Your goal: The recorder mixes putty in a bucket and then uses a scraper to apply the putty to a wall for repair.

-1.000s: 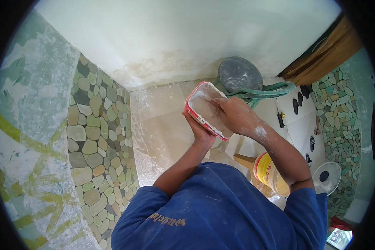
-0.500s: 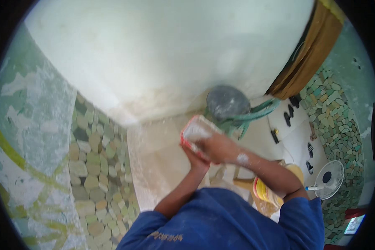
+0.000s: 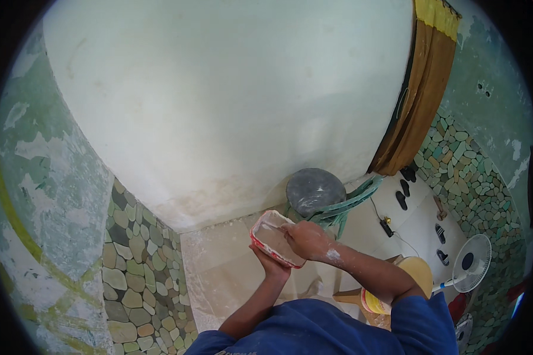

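My left hand (image 3: 271,264) is closed under and around the near side of a red-and-white plastic tub (image 3: 290,261), held tilted in front of my body. Pale paste or powder coats the inside of the tub. Over the tub's right edge reaches my right hand (image 3: 310,241), its fingers closed and pointing into it. A thin pale streak by those fingertips may be a tool, but its kind is too small to make out. White residue marks my right wrist.
Ahead stands a white wall (image 3: 219,106). A dark grey round basin (image 3: 315,192) rests by a green plastic chair (image 3: 352,204). To the right are a yellow bucket (image 3: 373,303), a fan (image 3: 471,263), sandals (image 3: 401,200), a black adapter with cable (image 3: 387,228) and a brown curtain (image 3: 417,89).
The view has tilted up, so the tub, both hands and the basin sit lower in the picture. My right hand was blurred over the tub and now shows sharply at its right edge.
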Demonstrator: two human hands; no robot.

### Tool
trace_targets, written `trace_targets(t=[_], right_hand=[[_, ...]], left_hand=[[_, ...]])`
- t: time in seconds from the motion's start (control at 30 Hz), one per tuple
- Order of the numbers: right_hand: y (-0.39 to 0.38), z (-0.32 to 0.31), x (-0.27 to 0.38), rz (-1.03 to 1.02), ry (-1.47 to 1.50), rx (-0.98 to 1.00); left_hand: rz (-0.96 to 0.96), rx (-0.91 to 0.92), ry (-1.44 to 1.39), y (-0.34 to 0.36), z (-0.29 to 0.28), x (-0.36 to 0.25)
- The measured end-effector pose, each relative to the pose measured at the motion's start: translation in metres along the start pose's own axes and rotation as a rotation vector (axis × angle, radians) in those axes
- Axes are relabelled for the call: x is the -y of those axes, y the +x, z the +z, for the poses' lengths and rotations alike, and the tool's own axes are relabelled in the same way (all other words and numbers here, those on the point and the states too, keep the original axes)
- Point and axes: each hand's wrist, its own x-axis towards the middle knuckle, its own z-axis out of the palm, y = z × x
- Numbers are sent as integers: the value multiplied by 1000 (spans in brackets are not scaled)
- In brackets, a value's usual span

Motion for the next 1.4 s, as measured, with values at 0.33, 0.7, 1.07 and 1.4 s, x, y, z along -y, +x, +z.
trace_targets(t=[0.33, 0.7, 1.07, 1.4], right_hand=[[-7, 16, 0, -184, 156, -1], [3, 15, 6, -217, 300, 105], [9, 24, 4, -43, 251, -23], [10, 23, 6, -156, 39, 75]], left_hand=[[-27, -63, -15, -8, -3, -9], [-29, -94, -74, -17, 5, -19], [14, -1, -47, -18, 3, -28], [-27, -68, -49, -14, 0, -30]])
